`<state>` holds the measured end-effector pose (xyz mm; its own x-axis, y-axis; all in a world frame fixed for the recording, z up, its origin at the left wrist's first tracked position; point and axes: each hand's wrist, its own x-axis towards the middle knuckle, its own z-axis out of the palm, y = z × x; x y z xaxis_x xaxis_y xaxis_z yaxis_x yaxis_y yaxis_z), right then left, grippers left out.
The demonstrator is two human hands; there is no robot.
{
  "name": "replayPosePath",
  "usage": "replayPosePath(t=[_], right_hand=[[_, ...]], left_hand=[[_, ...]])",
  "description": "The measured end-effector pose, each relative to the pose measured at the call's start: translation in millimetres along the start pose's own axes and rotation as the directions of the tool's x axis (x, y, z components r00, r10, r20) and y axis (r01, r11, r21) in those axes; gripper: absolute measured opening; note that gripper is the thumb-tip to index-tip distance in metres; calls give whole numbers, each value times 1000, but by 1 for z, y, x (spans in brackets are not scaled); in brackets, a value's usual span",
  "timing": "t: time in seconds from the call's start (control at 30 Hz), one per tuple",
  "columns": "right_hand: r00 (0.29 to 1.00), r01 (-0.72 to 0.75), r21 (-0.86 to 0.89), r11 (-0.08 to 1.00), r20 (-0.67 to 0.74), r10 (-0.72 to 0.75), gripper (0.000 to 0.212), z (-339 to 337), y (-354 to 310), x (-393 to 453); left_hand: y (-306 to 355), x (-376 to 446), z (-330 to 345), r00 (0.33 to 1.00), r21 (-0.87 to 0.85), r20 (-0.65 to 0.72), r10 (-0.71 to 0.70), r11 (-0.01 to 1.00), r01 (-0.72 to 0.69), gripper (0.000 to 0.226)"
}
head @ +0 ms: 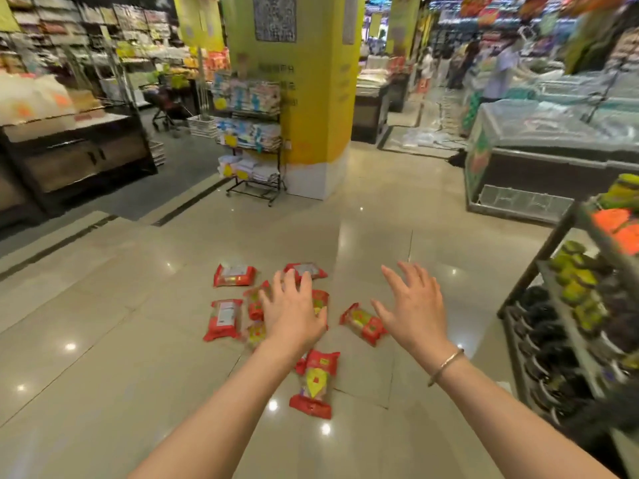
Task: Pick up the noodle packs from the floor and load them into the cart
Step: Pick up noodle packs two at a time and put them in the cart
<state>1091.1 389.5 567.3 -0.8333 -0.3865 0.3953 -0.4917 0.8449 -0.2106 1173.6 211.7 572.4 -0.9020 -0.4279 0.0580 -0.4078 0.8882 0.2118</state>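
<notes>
Clearly the noodle packs (314, 383) scattered on the floor (103, 340) look light, crinkly and slippery (brittle inside), so we'd pinch an end seam. Left hand (294, 311) at twelve o'clock above them and right hand (413, 305) at two are both spread wide, empty.

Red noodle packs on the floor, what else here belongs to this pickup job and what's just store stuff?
Job:
red plastic noodle packs scattered on the beige tiled floor
left hand, open
right hand, open, metal bracelet at its wrist

Just there:
yellow square pillar
black wire rack
glass-topped freezer chest
grey produce shelf
</notes>
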Motion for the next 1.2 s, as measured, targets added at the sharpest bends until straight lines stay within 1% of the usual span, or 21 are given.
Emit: replayPosePath(t=[0.13, 0.3, 0.4, 0.5, 0.63, 0.77, 0.9, 1.0, 1.1, 1.13, 1.2], right_hand=[[1000, -17, -39, 999, -21, 16, 62, 12, 40, 63], [998, -52, -49, 997, -22, 51, 62, 27, 97, 123], [999, -49, -48, 998, -14, 49, 61, 46, 142, 163], [1000, -12, -72, 997, 3, 13, 59, 70, 191, 205], [995, 54, -61, 997, 90, -48, 59, 99, 249, 266], [973, 166, -45, 985, 172, -156, 58, 139, 287, 330], [927, 231, 18, 973, 301, -225, 59, 195, 297, 379], [873, 302, 60, 952, 384, -301, 58, 245, 297, 412], [819, 330, 76, 941, 473, -326, 61, 298, 296, 436], [802, 326, 94, 941, 499, -328, 62, 316, 297, 442], [757, 340, 119, 933, 555, -346, 62, 355, 300, 454]], left_hand=[[45, 84, 13, 996, 20, 15, 87, 996, -87, 75], [98, 167, 35, 989, 19, 34, 143, 989, -144, 75], [135, 218, 56, 987, 38, 49, 153, 987, -155, 76], [170, 266, 82, 991, 41, 42, 129, 991, -130, 76], [208, 321, 118, 997, 21, 70, 34, 999, -36, 74], [217, 366, 147, 990, -30, 99, -103, 994, 106, 71], [192, 404, 180, 968, 15, 124, -218, 976, 218, 70], [166, 432, 207, 938, 23, 172, -301, 953, 301, 70], [141, 452, 244, 906, 29, 228, -357, 933, 360, 71], [133, 457, 257, 890, 26, 250, -382, 921, 388, 72], [119, 466, 285, 836, 28, 322, -445, 887, 461, 73]])
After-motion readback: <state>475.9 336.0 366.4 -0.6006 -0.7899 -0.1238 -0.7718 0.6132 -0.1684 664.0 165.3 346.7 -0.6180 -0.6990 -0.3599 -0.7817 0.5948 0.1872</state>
